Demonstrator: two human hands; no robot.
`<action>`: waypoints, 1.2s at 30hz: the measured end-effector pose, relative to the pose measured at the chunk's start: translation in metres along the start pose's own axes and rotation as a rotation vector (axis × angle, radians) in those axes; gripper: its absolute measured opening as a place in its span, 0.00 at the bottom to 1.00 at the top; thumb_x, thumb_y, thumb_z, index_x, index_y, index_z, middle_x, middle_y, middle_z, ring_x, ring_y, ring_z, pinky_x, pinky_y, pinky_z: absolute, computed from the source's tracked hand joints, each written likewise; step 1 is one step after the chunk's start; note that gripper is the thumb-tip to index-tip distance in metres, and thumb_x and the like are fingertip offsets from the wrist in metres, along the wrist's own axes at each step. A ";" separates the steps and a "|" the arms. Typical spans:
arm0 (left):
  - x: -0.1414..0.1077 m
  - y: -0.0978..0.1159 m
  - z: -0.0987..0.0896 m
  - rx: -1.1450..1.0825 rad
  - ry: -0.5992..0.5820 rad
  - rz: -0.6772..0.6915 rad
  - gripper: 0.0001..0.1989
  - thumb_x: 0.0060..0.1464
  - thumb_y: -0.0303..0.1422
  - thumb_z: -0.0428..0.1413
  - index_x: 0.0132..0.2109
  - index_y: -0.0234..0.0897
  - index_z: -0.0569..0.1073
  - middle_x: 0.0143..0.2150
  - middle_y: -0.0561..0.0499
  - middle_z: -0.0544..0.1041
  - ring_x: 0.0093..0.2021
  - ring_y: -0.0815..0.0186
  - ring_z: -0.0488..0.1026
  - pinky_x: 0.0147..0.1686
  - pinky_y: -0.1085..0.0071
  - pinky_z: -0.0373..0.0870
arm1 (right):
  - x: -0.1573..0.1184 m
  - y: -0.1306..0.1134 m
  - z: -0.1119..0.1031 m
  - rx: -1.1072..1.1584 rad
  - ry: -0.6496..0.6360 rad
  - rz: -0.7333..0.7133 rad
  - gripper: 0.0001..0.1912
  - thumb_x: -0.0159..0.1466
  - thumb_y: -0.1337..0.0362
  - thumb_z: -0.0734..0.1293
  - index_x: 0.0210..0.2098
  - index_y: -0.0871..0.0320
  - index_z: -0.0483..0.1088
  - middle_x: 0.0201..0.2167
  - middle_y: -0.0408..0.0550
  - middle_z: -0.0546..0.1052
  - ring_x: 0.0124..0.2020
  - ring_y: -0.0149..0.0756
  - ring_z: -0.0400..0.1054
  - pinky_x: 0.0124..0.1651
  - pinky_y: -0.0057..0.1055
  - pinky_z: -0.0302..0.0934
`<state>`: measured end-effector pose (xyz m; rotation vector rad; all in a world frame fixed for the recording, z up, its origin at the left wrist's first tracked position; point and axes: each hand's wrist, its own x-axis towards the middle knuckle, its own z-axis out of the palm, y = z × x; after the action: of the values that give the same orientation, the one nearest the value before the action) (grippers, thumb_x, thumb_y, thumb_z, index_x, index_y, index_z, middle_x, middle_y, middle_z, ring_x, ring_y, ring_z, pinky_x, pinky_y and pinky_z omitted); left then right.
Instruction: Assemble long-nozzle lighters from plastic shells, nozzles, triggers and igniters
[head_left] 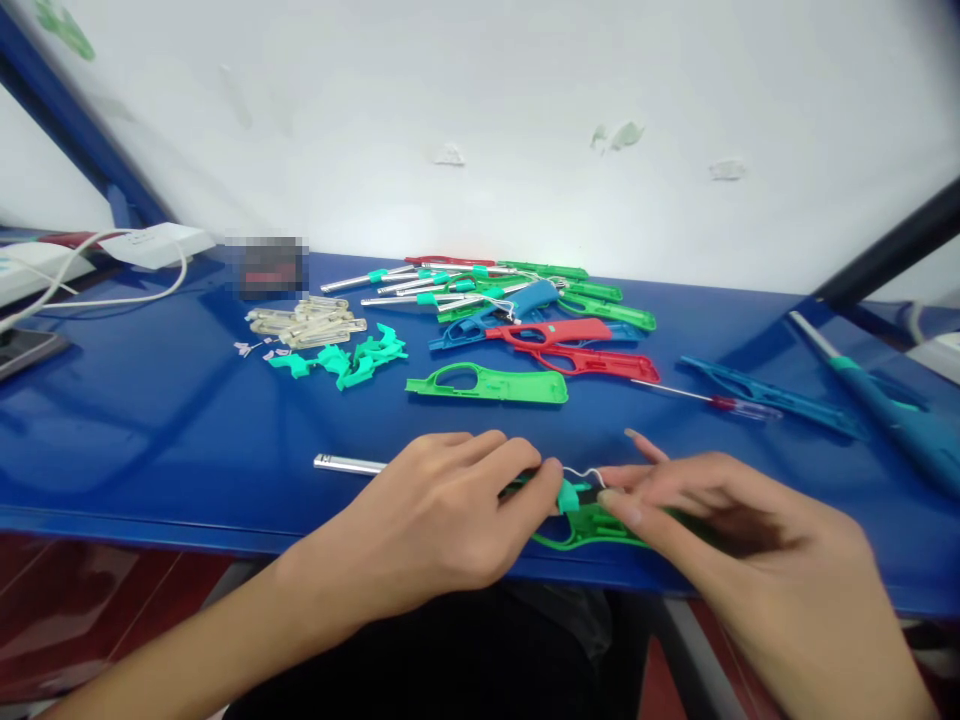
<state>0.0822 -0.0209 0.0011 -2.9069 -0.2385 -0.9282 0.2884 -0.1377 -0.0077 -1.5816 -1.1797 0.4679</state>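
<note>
Near the table's front edge lies a green lighter shell (pixel 592 528), partly covered by both hands. My left hand (pixel 465 500) is closed over its left part, with a teal trigger piece (pixel 570 497) at the fingertips. From under that hand a silver metal tube (pixel 349 464) sticks out to the left. My right hand (pixel 720 510) pinches a small black part (pixel 591 495) at the shell, thumb and forefinger together. A thin white wire (pixel 583 472) arcs between the hands. What lies beneath my left palm is hidden.
Behind the hands lie a green half shell (pixel 491 384), red shells (pixel 592 362), silver tubes (pixel 405 300), teal pieces (pixel 341 362) and clear parts (pixel 311 322). A screwdriver (pixel 731 405) and blue lighter (pixel 892 420) are at right. Power strips (pixel 161 245) and a phone (pixel 30 352) are left.
</note>
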 end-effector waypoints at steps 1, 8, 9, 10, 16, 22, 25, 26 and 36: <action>0.000 0.000 0.000 0.007 0.005 0.004 0.16 0.74 0.21 0.48 0.47 0.30 0.81 0.38 0.47 0.83 0.34 0.63 0.82 0.33 0.68 0.81 | -0.001 0.000 0.000 -0.019 0.003 0.000 0.08 0.59 0.53 0.80 0.28 0.45 0.82 0.34 0.38 0.88 0.40 0.44 0.86 0.69 0.48 0.69; -0.001 0.001 0.001 0.002 0.024 0.007 0.17 0.75 0.23 0.47 0.46 0.31 0.81 0.39 0.47 0.84 0.36 0.63 0.83 0.33 0.68 0.80 | -0.004 0.005 0.001 -0.024 0.028 -0.015 0.10 0.61 0.52 0.79 0.28 0.46 0.80 0.35 0.37 0.88 0.39 0.42 0.85 0.75 0.58 0.60; -0.001 0.001 0.001 -0.001 0.020 0.005 0.16 0.75 0.23 0.47 0.46 0.31 0.81 0.40 0.48 0.84 0.36 0.63 0.83 0.33 0.67 0.79 | -0.004 0.006 0.001 -0.021 0.028 -0.017 0.10 0.61 0.53 0.79 0.27 0.47 0.79 0.34 0.37 0.87 0.37 0.41 0.85 0.74 0.58 0.61; -0.001 0.002 0.001 -0.004 0.016 0.002 0.16 0.75 0.23 0.48 0.46 0.32 0.80 0.40 0.48 0.84 0.36 0.63 0.83 0.33 0.67 0.79 | -0.004 0.007 0.001 -0.019 0.032 -0.024 0.11 0.61 0.53 0.80 0.27 0.47 0.79 0.33 0.37 0.87 0.35 0.40 0.84 0.73 0.58 0.63; -0.003 0.003 0.002 -0.028 0.003 0.004 0.14 0.74 0.22 0.49 0.46 0.31 0.80 0.41 0.48 0.83 0.36 0.64 0.81 0.35 0.68 0.79 | -0.004 0.008 0.001 -0.024 0.039 -0.040 0.12 0.61 0.55 0.80 0.25 0.47 0.78 0.30 0.36 0.85 0.31 0.36 0.81 0.74 0.58 0.62; 0.000 0.002 0.001 -0.054 0.016 -0.004 0.16 0.76 0.23 0.48 0.45 0.31 0.81 0.41 0.48 0.84 0.38 0.66 0.82 0.39 0.71 0.80 | -0.004 0.006 0.001 -0.002 0.040 -0.008 0.13 0.60 0.55 0.80 0.23 0.47 0.77 0.29 0.35 0.84 0.30 0.35 0.81 0.76 0.57 0.59; 0.001 0.002 -0.002 -0.041 0.021 0.000 0.21 0.77 0.23 0.44 0.44 0.32 0.82 0.39 0.49 0.84 0.36 0.67 0.81 0.39 0.71 0.80 | -0.005 0.007 0.002 0.007 0.044 -0.009 0.14 0.61 0.58 0.79 0.22 0.48 0.76 0.28 0.35 0.84 0.30 0.35 0.81 0.76 0.58 0.57; 0.002 0.002 -0.003 -0.031 0.025 0.005 0.22 0.77 0.24 0.43 0.44 0.32 0.82 0.39 0.49 0.85 0.36 0.67 0.81 0.39 0.71 0.80 | -0.005 0.007 0.002 0.013 0.044 -0.010 0.14 0.61 0.59 0.79 0.22 0.48 0.75 0.28 0.35 0.84 0.30 0.35 0.81 0.76 0.58 0.58; 0.002 0.002 0.000 -0.039 0.066 0.034 0.19 0.74 0.21 0.48 0.42 0.32 0.83 0.39 0.49 0.84 0.37 0.64 0.78 0.37 0.65 0.73 | -0.004 0.008 0.001 0.032 0.019 -0.026 0.16 0.61 0.59 0.79 0.22 0.49 0.73 0.27 0.33 0.83 0.30 0.34 0.81 0.75 0.54 0.61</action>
<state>0.0844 -0.0223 0.0025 -2.8997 -0.1671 -1.0323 0.2892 -0.1399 -0.0159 -1.5385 -1.1720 0.4516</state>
